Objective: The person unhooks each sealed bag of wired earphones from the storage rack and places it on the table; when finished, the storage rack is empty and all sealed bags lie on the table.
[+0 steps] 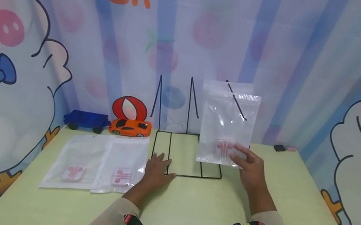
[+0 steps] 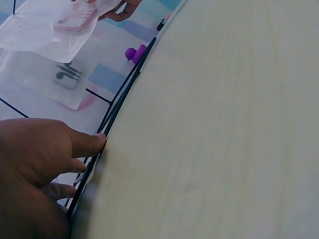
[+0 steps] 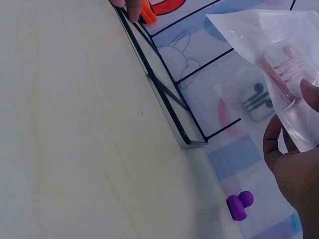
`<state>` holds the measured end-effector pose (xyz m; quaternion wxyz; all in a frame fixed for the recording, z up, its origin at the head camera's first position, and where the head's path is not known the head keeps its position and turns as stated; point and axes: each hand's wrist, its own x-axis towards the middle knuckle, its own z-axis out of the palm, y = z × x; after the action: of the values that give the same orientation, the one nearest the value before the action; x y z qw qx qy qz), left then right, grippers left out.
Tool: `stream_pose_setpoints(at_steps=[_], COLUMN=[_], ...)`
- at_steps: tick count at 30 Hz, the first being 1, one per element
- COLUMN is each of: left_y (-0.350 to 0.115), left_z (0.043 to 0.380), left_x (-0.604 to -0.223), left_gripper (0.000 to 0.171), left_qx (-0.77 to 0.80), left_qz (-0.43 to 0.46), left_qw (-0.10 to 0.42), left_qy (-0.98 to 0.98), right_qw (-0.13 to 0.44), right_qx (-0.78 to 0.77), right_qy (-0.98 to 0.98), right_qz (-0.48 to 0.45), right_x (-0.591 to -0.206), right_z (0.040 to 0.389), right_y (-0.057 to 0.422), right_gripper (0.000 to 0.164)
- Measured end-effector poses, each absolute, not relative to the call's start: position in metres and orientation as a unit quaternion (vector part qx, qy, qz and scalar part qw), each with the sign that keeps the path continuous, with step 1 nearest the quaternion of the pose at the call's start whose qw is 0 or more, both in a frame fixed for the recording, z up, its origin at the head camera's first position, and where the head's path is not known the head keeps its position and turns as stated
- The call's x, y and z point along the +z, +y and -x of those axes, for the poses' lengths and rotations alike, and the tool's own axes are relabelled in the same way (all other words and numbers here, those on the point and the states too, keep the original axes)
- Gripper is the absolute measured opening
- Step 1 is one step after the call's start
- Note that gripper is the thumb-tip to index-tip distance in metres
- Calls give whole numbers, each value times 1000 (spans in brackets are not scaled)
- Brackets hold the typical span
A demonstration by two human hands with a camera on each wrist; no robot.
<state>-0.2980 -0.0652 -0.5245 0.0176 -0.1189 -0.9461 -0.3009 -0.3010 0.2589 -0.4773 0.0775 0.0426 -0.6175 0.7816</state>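
My right hand [image 1: 252,169] pinches a clear zip bag [image 1: 214,124] by its lower right side, thumb in front and fingers behind. Inside the bag is a pink earphone set [image 3: 284,69] in a clear case. The bag is upright at the right prong [image 1: 239,105] of a black wire rack [image 1: 187,176], and the prong's slanting end shows in front of its upper part. Behind it hangs a second bag with dark earphones [image 3: 257,101]. With fingers spread, my left hand [image 1: 157,173] rests on the left front of the rack's base.
Two more bags with pink earphones, one left [image 1: 85,152] and one nearer the rack [image 1: 128,147], lie flat on the table [image 1: 205,220]. Behind them stand a blue toy wagon [image 1: 86,120] and an orange toy car [image 1: 130,128]. A purple knobbed object [image 3: 240,205] sits right of the rack.
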Motion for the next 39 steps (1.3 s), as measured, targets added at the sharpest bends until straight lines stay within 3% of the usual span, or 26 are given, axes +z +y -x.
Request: stream_pose_setpoints(at_steps=[11,39], left_y=[-67,-69], left_z=[295,299], left_x=[-524,-527], left_gripper=[59,58], left_qx=[-301,-298], left_qz=[116,124], left_qw=[23,28], left_qy=[-946,-946], right_qw=[66,86], right_qx=[786,773], right_qy=[-612,-615], right_qz=[-62,-129], right_x=[-480,-480], right_z=[280,233], right_y=[261,278], right_gripper=[44,41])
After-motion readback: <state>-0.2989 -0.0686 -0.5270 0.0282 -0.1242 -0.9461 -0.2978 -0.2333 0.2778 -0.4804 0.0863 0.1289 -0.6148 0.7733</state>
